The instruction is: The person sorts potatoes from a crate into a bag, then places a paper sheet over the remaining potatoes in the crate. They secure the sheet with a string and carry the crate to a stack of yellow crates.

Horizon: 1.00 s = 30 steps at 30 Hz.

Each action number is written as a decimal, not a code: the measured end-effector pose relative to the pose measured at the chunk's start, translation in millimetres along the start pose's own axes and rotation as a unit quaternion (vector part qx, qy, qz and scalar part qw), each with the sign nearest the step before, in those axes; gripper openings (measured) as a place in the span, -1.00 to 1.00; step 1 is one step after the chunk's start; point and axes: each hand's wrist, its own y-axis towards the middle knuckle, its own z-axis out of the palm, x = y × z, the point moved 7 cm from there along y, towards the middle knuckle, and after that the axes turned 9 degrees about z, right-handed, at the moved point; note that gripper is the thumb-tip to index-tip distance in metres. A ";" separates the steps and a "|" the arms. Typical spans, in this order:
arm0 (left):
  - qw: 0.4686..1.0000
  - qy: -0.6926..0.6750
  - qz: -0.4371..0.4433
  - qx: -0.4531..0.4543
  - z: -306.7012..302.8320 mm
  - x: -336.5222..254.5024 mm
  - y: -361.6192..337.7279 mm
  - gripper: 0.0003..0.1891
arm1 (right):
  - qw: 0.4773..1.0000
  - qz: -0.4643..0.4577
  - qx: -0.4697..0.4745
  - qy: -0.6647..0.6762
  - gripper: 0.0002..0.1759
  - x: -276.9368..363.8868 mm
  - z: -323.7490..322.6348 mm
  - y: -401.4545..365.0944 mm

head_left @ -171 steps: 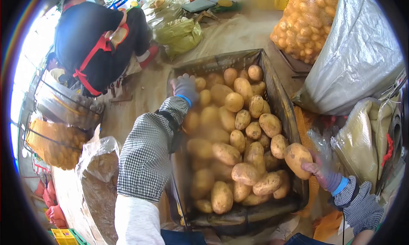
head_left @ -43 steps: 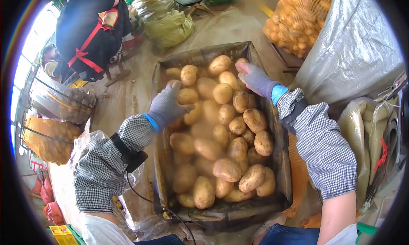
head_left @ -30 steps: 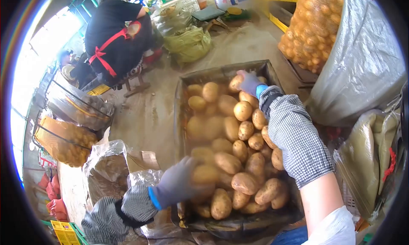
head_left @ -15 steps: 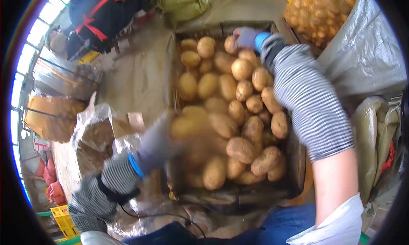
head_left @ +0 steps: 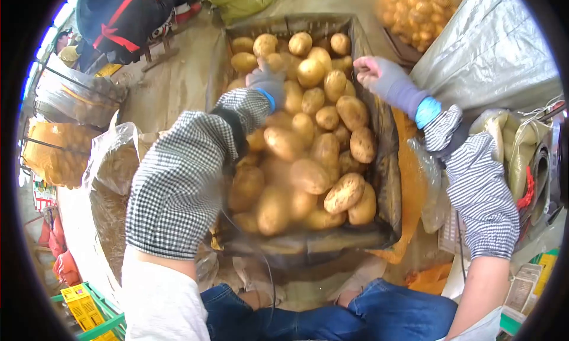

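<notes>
Around the potato crate [head_left: 386, 163]: orange netting [head_left: 410, 193], grey tarp [head_left: 492, 50], plastic bags [head_left: 115, 163].

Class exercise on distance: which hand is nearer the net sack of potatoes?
Right. Right hand at the crate's right rim, below the net sack; left hand over the crate's left side.

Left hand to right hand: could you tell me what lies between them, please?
In the head view, potatoes heaped in the crate lie between the left hand and right hand.
</notes>
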 end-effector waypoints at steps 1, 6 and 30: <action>0.999 -0.040 -0.016 0.023 3.6 0.1 3.3 -0.38 | 0.999 -0.020 0.002 0.032 -0.53 -5.7 7.0 8.7; 0.993 -0.114 0.012 0.033 -69.8 7.0 -51.2 -0.34 | 0.974 -0.184 -0.079 -0.109 -0.43 20.2 57.3 61.9; 0.907 -0.218 0.311 0.179 -57.8 -49.0 -215.6 -0.77 | 0.989 -0.032 0.108 -0.097 -0.61 38.5 -29.6 -161.8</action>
